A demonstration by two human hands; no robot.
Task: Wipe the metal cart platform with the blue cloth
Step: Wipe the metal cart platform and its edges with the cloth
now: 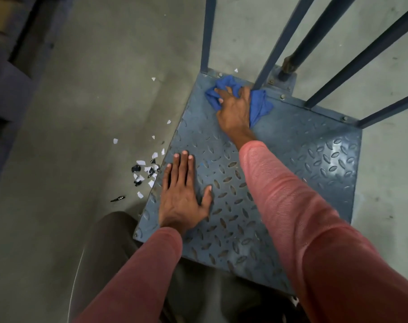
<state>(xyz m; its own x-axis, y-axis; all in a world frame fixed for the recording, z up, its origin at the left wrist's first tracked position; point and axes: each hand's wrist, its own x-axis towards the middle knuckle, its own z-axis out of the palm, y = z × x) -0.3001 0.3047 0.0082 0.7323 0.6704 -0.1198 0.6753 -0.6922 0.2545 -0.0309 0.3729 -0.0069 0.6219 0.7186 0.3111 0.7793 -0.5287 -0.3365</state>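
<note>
Right grip (233, 108) grasping blue cloth (260, 106) on tread-plate platform (291, 155); left grip (182, 194) flat, released; scraps (141, 162) on concrete floor (93, 89).

Tread-embossed, faintly glossy painted metal platform (315, 145); crumpled blue cloth (259, 108) (matt concrete floor (93, 89))

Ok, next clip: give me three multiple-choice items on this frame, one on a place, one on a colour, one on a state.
1. Where on the cart platform is the blue cloth? A. far corner, by the upright bars B. near edge C. middle
2. What colour are the sleeves? A. green B. pinkish red C. white
3. How is the left hand? A. flat on the platform, fingers straight B. clenched in a fist C. lifted clear
Key: A, the right hand holds it beside the bars; B, both forearms show it; A, its palm lies on the platform.
</note>
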